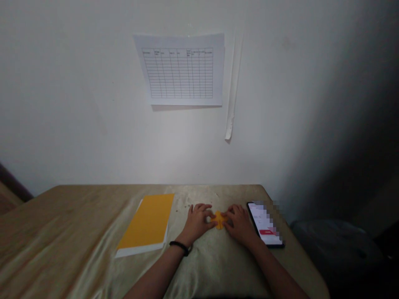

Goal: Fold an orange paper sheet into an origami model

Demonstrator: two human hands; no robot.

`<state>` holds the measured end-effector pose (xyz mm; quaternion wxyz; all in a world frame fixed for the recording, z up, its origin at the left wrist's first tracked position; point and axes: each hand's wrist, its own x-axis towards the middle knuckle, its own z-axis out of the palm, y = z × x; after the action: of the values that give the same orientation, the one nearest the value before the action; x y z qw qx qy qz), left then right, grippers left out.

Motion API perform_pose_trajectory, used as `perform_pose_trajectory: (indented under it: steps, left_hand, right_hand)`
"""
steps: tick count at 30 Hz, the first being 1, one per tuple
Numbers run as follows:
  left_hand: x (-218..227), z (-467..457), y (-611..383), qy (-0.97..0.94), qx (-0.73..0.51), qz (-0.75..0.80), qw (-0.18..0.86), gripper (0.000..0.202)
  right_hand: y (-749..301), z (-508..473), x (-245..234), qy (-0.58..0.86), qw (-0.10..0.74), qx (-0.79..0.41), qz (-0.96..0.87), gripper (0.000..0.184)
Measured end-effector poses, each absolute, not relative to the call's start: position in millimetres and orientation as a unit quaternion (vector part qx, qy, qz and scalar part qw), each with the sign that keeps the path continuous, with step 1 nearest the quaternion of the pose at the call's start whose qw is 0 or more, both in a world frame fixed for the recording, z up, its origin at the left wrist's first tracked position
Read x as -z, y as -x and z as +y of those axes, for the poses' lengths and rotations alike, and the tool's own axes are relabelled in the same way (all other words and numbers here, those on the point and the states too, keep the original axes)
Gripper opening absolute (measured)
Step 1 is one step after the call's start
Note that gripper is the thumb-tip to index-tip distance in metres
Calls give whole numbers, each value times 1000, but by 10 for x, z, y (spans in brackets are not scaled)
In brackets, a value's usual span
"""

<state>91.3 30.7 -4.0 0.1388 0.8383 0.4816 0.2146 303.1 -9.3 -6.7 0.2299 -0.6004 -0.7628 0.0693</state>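
Observation:
Between my hands, low over the cloth-covered table, is a small piece of folded orange paper (219,220). My left hand (198,222) pinches its left side with thumb and index finger, the other fingers curled above. On the opposite side my right hand (239,223) grips the paper the same way. The fingertips cover its edges, so its full shape is hard to make out. A black band circles my left wrist.
A stack of orange and white paper sheets (148,222) lies left of my hands. To the right rests a phone (264,224) with its screen lit. The table (77,232) meets a white wall bearing a printed chart (182,72) and a loose strip (232,95).

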Motion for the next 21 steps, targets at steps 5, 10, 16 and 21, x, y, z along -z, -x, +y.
perform_pose_trajectory:
  steps: [5, 10, 16, 21]
  left_hand:
    - [44, 281, -951, -839, -219, 479, 137, 33]
    - [73, 274, -976, -838, -223, 481, 133, 33]
    - [76, 284, -969, -849, -194, 473, 132, 42]
    - [55, 297, -949, -850, -177, 478, 132, 38]
  right_hand:
    - [-3032, -50, 97, 604, 220, -69, -763, 33]
    - [-3026, -28, 89, 623, 239, -62, -742, 31]
    - [-3014, -17, 85, 633, 266, -78, -722, 21]
    - [-3069, 18, 124, 627, 301, -106, -710, 10]
